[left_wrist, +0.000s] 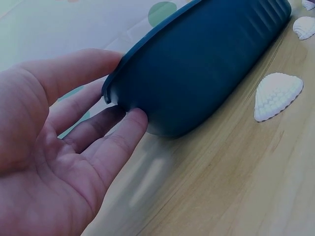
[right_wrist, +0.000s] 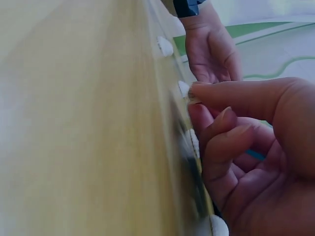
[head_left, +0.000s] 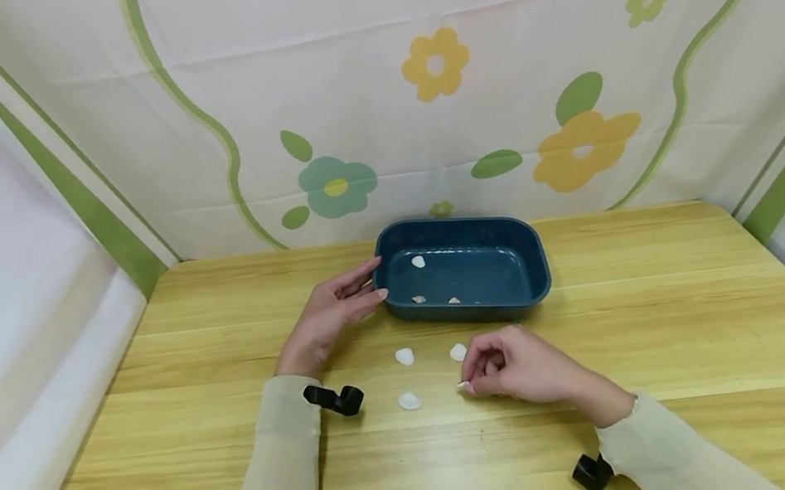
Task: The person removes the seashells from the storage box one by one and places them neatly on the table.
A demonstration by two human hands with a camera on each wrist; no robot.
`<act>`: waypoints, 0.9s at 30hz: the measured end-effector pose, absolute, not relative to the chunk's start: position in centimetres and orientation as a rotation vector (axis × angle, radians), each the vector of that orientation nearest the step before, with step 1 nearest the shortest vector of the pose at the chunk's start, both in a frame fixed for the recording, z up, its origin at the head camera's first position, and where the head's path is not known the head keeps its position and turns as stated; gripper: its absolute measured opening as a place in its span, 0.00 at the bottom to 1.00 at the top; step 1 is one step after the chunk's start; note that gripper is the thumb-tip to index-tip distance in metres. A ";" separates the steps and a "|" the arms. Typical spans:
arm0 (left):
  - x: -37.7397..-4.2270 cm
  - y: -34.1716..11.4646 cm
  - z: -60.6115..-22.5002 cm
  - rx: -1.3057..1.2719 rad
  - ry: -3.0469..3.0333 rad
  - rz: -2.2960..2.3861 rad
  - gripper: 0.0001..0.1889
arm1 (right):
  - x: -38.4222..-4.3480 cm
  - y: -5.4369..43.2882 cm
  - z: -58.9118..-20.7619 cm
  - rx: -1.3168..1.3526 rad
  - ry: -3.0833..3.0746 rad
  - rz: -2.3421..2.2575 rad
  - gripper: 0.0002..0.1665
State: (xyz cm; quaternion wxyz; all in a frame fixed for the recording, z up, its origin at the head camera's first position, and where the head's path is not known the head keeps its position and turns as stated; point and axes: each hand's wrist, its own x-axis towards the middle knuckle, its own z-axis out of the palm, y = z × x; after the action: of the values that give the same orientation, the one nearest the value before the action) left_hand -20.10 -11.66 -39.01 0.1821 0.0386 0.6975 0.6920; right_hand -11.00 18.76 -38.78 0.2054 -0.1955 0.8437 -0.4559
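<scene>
My left hand [head_left: 323,317] is at the left end of a dark blue plastic basin [head_left: 539,279]. In the left wrist view its fairly straight fingers [left_wrist: 125,132] touch the outer wall and rim. Between the thumb and index finger, my right hand [head_left: 522,365] pinches a small white seashell [head_left: 462,386], mostly hidden by the fingertips. Just beyond those fingers lies another white seashell [head_left: 458,352] on the table. To the left are two more, a farther shell [head_left: 404,356] and a nearer shell [head_left: 409,401]. Inside the basin rest a white shell [head_left: 418,261] and two small brownish shells [head_left: 418,299].
The wooden table [head_left: 672,306] reaches back to a hanging cloth [head_left: 355,83] printed with flowers, and the basin stands close to it. Another cloth [head_left: 20,331] hangs along the left side. Black camera mounts [head_left: 335,399] sit at both wrists.
</scene>
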 end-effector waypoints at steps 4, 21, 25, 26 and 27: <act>-20.1 -11.6 -39.1 0.103 1.961 1.961 0.32 | -10.6 19.1 -38.9 -0.552 2.375 -1.241 0.06; -20.2 -11.7 -39.1 0.102 1.962 1.948 0.32 | -10.5 19.1 -39.3 -0.570 2.458 -1.193 0.05; -20.1 -11.7 -39.0 0.111 1.960 1.939 0.33 | -10.6 19.2 -39.3 -0.562 2.449 -1.199 0.04; -20.1 -11.7 -39.1 0.109 1.960 1.941 0.32 | -10.6 19.2 -39.3 -0.562 2.447 -1.200 0.04; -20.1 -11.7 -39.1 0.109 1.961 1.941 0.32 | -10.6 19.2 -39.3 -0.561 2.447 -1.201 0.05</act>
State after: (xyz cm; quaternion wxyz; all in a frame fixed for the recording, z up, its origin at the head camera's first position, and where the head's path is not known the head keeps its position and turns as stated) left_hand -20.13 -11.70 -39.08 0.1889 0.0386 0.6974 0.6902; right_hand -10.61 19.17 -39.29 0.1782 -0.1984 0.8652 -0.4247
